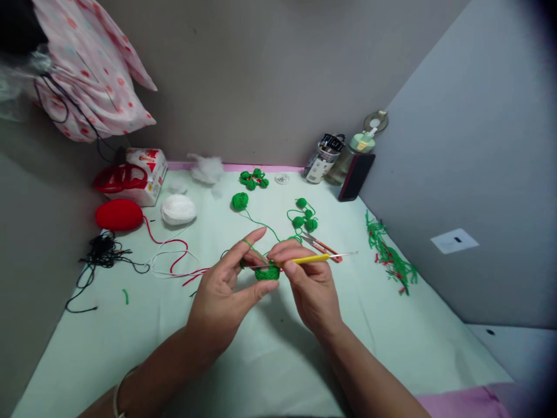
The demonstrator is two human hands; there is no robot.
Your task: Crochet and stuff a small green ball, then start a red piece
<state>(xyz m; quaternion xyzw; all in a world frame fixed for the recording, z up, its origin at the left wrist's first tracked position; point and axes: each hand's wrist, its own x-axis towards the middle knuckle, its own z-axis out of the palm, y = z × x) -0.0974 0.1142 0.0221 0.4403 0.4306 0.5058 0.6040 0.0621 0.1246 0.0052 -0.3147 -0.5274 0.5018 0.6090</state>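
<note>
Between thumb and fingers, my left hand [224, 290] pinches a small green crochet piece [267, 272]. Green yarn runs over the left index finger. My right hand [311, 284] grips a crochet hook [307, 259] with a yellow handle; one metal end points right, the other reaches left to the crochet piece. From the small ball of green yarn [239, 201] a strand trails toward my hands. Just behind the right hand lie orange-handled scissors [322, 247], partly covered by it.
At left are red yarn [119, 215], white yarn [178, 209] and tangled black yarn [103, 248]. Green crocheted balls [304, 217] lie behind my hands. A pen cup [321, 162], a bottle [348, 159] and a phone [357, 177] stand back right, yarn scraps [391, 255] at right.
</note>
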